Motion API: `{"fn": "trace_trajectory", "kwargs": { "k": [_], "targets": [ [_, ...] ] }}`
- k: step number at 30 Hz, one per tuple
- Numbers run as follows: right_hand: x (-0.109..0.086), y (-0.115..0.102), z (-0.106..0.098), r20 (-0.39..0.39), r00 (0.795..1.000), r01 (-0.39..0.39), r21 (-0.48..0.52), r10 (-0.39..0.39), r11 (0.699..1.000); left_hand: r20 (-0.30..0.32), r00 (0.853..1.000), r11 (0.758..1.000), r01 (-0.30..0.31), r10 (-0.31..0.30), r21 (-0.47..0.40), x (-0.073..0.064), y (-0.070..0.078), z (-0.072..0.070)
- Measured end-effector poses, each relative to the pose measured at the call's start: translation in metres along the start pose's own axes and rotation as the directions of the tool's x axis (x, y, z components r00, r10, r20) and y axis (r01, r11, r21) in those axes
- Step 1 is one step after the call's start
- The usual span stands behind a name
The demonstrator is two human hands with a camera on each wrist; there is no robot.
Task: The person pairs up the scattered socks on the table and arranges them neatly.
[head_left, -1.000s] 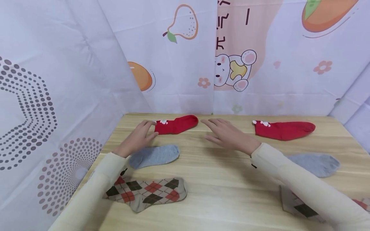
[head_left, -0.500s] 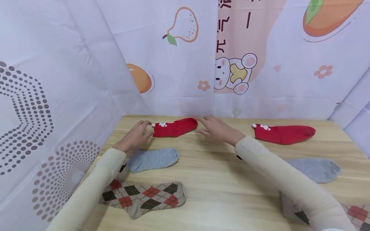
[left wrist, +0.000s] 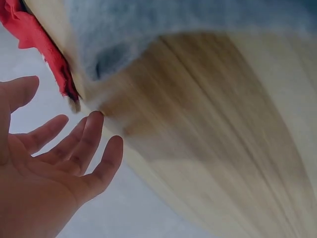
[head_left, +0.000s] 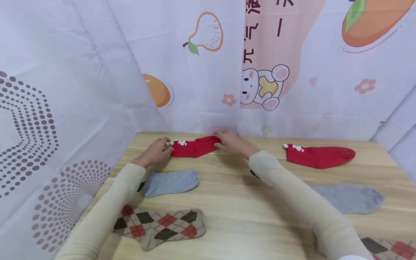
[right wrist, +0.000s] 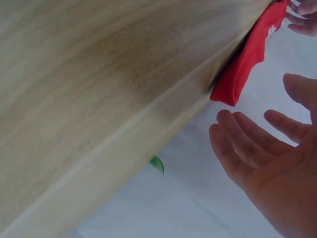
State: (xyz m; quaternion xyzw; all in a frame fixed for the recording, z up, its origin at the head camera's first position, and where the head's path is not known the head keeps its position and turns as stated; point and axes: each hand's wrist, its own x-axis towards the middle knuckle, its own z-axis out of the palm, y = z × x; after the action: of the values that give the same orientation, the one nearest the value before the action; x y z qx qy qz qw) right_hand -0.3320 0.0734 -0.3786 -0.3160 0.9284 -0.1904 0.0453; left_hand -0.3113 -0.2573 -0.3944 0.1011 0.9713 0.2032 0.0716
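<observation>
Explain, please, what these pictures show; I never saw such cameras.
You see a person's bare left hand and right hand. The larger view comes from a head camera, the smaller two from wrist cameras. On the pale wooden table lie, at left, a red fabric sock with a white figure, a short grey fabric sock and a beige sock with red and dark diamonds; at right, one matching red sock, grey sock and diamond sock. The hands are at the left red sock's ends; neither visibly grips it.

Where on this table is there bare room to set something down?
The widest bare table lies between the left argyle sock and the right sleeve. Another patch separates the right hand from the right red sock. Far left is crowded: left hand, left red sock, left gray sock.
</observation>
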Motion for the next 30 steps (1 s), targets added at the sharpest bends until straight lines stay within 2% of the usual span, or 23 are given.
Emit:
{"fn": "trace_trajectory", "kwargs": {
  "k": [6,10,16,19,24,27,30],
  "targets": [
    [0.008,0.002,0.009,0.015,0.999,-0.042,0.006,0.042,0.999,0.008,1.0,0.999,0.008,-0.008,0.036,0.004,0.002,0.003],
    [0.01,0.004,0.014,0.004,0.999,-0.043,-0.034,0.043,0.999,0.032,0.999,0.998,0.02,-0.022,0.063,0.009,0.006,0.007],
    [0.016,0.011,0.018,-0.024,0.997,-0.069,-0.057,0.068,0.996,0.026,0.999,0.991,-0.033,0.03,0.127,0.018,0.005,0.01],
    [0.022,0.012,0.02,-0.009,0.996,-0.089,-0.078,0.089,0.993,0.033,0.999,0.992,-0.02,0.016,0.126,0.021,0.004,0.009],
    [0.022,0.009,0.02,-0.006,0.996,-0.093,-0.085,0.093,0.992,0.064,0.998,0.997,0.003,-0.008,0.073,0.022,0.005,0.006],
    [0.019,0.009,0.018,-0.021,0.998,-0.061,-0.085,0.059,0.995,0.011,1.0,0.999,-0.022,0.023,-0.041,0.02,0.007,0.004],
    [0.013,0.012,0.016,-0.032,0.999,-0.03,-0.083,0.028,0.996,-0.075,0.996,0.979,-0.07,0.056,-0.191,0.016,0.01,0.002]
  ]
}}
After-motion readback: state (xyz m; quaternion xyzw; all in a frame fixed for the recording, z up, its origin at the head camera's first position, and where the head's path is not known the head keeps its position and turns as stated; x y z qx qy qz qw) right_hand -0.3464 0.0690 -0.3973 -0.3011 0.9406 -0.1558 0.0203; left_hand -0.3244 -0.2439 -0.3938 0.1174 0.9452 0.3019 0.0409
